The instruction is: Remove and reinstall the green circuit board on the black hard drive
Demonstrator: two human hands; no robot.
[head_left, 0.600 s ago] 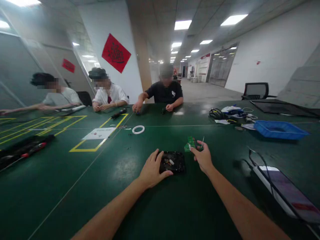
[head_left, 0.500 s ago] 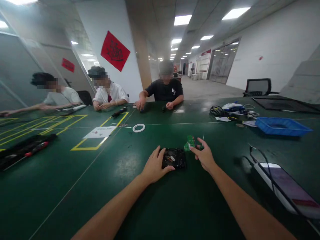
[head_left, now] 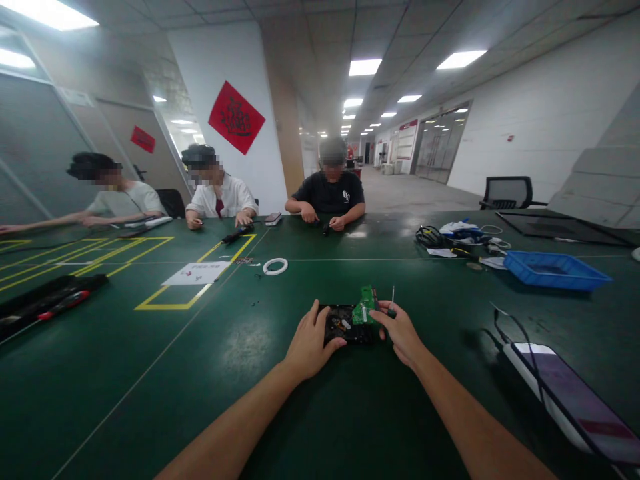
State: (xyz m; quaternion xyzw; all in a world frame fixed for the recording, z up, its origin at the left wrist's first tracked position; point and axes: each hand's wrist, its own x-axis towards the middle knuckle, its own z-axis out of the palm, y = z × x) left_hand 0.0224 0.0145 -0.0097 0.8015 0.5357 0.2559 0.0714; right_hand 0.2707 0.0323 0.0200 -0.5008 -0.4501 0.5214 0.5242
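Note:
A black hard drive point(head_left: 346, 325) lies on the green table mat point(head_left: 210, 373) in front of me. My left hand point(head_left: 311, 341) rests on its left side, fingers wrapped over the edge. My right hand point(head_left: 400, 331) pinches a small green circuit board point(head_left: 366, 306) over the drive's right end and also holds a thin screwdriver point(head_left: 393, 301) that points up.
A blue tray point(head_left: 555, 270) and a heap of cables point(head_left: 450, 235) lie at the right. A phone point(head_left: 580, 397) with a cable lies near right. White tape ring point(head_left: 275, 266), a paper sheet point(head_left: 196, 273) and tools point(head_left: 50, 303) lie left. Three people sit opposite.
My right hand has brought the green board left and down, from beside the drive to over its right end. The left hand stays on the drive.

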